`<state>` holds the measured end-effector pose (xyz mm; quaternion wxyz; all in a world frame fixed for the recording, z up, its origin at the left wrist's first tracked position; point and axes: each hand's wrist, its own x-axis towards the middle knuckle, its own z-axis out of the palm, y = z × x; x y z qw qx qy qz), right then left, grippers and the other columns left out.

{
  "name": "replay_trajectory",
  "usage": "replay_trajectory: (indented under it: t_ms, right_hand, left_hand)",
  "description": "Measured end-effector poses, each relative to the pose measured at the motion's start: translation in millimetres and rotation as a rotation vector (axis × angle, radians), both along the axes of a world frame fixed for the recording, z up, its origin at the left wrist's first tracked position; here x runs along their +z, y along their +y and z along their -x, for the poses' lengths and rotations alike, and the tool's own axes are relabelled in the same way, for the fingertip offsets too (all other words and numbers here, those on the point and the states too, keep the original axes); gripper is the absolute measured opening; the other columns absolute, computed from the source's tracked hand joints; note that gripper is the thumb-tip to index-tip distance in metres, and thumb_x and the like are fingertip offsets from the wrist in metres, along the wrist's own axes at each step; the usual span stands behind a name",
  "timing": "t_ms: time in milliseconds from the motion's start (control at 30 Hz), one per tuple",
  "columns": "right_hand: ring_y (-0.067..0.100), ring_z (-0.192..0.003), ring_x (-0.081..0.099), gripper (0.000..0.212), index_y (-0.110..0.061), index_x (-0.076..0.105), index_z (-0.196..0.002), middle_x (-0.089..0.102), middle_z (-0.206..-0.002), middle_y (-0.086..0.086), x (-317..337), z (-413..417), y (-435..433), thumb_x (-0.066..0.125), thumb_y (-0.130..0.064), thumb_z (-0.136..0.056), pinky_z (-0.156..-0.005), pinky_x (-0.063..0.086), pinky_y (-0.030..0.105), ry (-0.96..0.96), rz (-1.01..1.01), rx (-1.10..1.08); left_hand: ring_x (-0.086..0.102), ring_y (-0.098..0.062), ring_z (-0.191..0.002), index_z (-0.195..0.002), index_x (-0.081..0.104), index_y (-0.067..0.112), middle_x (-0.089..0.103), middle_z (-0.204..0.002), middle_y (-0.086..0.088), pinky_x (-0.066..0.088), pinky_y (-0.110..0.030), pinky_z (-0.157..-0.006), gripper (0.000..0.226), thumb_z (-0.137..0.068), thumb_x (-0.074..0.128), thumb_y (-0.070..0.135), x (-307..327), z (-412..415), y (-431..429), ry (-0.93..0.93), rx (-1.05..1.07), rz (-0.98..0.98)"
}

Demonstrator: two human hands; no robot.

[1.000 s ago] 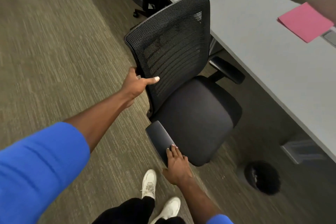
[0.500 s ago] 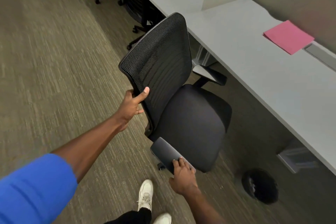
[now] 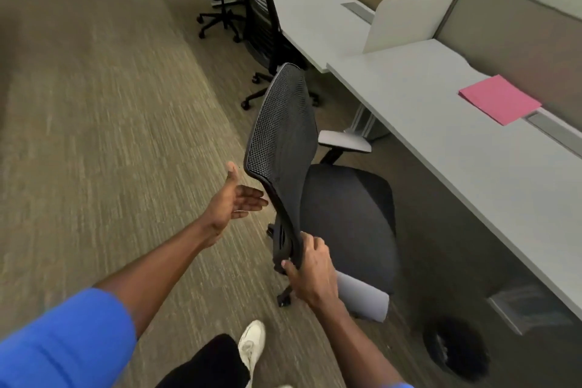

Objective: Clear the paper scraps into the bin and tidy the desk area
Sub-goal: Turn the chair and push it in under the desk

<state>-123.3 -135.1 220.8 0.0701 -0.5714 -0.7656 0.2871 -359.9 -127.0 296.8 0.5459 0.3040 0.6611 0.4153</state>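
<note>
Fingers (image 3: 310, 241) of right hand (image 3: 310, 274) wrap the lower edge of the mesh backrest (image 3: 283, 142) of the office chair (image 3: 346, 214), thumb on the near side, grip closed. Left hand (image 3: 234, 201) is spread flat, palm up, holding nothing, just beside the backrest edge, not touching. Chair seat sits beside the grey desk (image 3: 441, 142). Pink folder (image 3: 500, 99) lies on the desk near the partition. Black bin (image 3: 456, 353) stands on the carpet under the desk edge; contents unclear.

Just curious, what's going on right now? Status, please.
Left hand open, off the chair. Right hand gripping mesh office chair at backrest base. Bin under desk. Nothing blocking.
</note>
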Motion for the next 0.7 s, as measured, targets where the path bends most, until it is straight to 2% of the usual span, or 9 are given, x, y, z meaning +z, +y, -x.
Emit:
replay_trajectory:
  t_ms: [67,167,267,367,433,500,533,600,700]
  right_hand:
    - [0.025,-0.135,0.051,0.081,-0.024,0.034,-0.158,0.047,-0.149,0.003,26,12,-2,0.069,-0.053,-0.09,-0.107,0.051,0.044,0.085,-0.093,-0.065]
    - [0.019,-0.134,0.051,0.089,-0.025,0.036,-0.157,0.048,-0.149,-0.002,61,27,-8,0.066,-0.069,-0.086,-0.108,0.052,0.042,0.187,-0.228,-0.133]
    - [0.015,-0.131,0.051,0.093,-0.024,0.04,-0.154,0.051,-0.146,-0.005,84,37,-12,0.058,-0.082,-0.083,-0.107,0.05,0.038,0.219,-0.356,-0.188]
    - [0.014,-0.126,0.055,0.093,-0.023,0.046,-0.15,0.054,-0.142,-0.004,100,50,-15,0.05,-0.088,-0.084,-0.103,0.05,0.037,0.212,-0.463,-0.239]
    - [0.015,-0.125,0.056,0.09,-0.021,0.049,-0.148,0.056,-0.14,-0.003,109,63,-16,0.048,-0.087,-0.087,-0.102,0.05,0.038,0.167,-0.512,-0.268]
    - [0.018,-0.126,0.056,0.085,-0.02,0.05,-0.147,0.058,-0.139,0.0,113,79,-14,0.045,-0.084,-0.091,-0.102,0.049,0.039,0.083,-0.544,-0.303]
    - [0.019,-0.125,0.056,0.084,-0.02,0.051,-0.147,0.058,-0.138,0.0,115,87,-12,0.042,-0.083,-0.093,-0.102,0.049,0.039,0.043,-0.545,-0.329]
    - [0.02,-0.12,0.057,0.081,-0.02,0.053,-0.144,0.06,-0.134,0.002,118,102,-7,0.037,-0.081,-0.095,-0.1,0.05,0.04,-0.032,-0.534,-0.392]
    - [0.023,-0.107,0.059,0.072,-0.02,0.058,-0.133,0.063,-0.12,0.002,117,122,2,0.037,-0.079,-0.097,-0.091,0.05,0.042,-0.14,-0.525,-0.5]
  left_hand:
    - [0.077,-0.028,-0.113,-0.121,0.075,0.008,0.083,-0.111,-0.009,0.044,-0.054,-0.116,0.121,-0.074,0.013,0.101,2,6,-5,-0.008,0.051,-0.012]
    - [0.078,-0.024,-0.109,-0.117,0.077,0.011,0.084,-0.106,-0.005,0.046,-0.052,-0.112,0.108,-0.086,0.014,0.093,8,15,0,0.036,0.066,-0.041]
    - [0.078,-0.021,-0.105,-0.112,0.079,0.015,0.083,-0.105,-0.003,0.049,-0.052,-0.109,0.102,-0.088,0.019,0.093,16,27,23,0.138,0.068,-0.103]
    - [0.074,-0.021,-0.108,-0.122,0.071,0.016,0.077,-0.117,-0.003,0.05,-0.056,-0.109,0.101,-0.082,0.027,0.098,24,43,60,0.261,0.058,-0.188]
    - [0.069,-0.024,-0.115,-0.13,0.061,0.019,0.071,-0.123,-0.002,0.051,-0.051,-0.107,0.102,-0.077,0.031,0.102,33,54,88,0.361,0.031,-0.221]
    - [0.061,-0.026,-0.129,-0.141,0.05,0.018,0.064,-0.137,-0.006,0.047,-0.041,-0.105,0.101,-0.079,0.04,0.097,39,63,113,0.457,-0.016,-0.267]
    - [0.055,-0.026,-0.138,-0.149,0.043,0.017,0.056,-0.15,-0.009,0.044,-0.039,-0.109,0.102,-0.081,0.046,0.093,40,68,126,0.507,-0.064,-0.302]
    - [0.035,-0.025,-0.156,-0.16,0.032,0.015,0.034,-0.169,-0.012,0.035,-0.042,-0.124,0.107,-0.083,0.055,0.086,40,78,147,0.622,-0.191,-0.388]
    - [0.01,-0.023,-0.165,-0.162,0.035,0.02,0.015,-0.177,-0.006,0.019,-0.049,-0.134,0.111,-0.079,0.048,0.093,31,98,175,0.862,-0.42,-0.484]
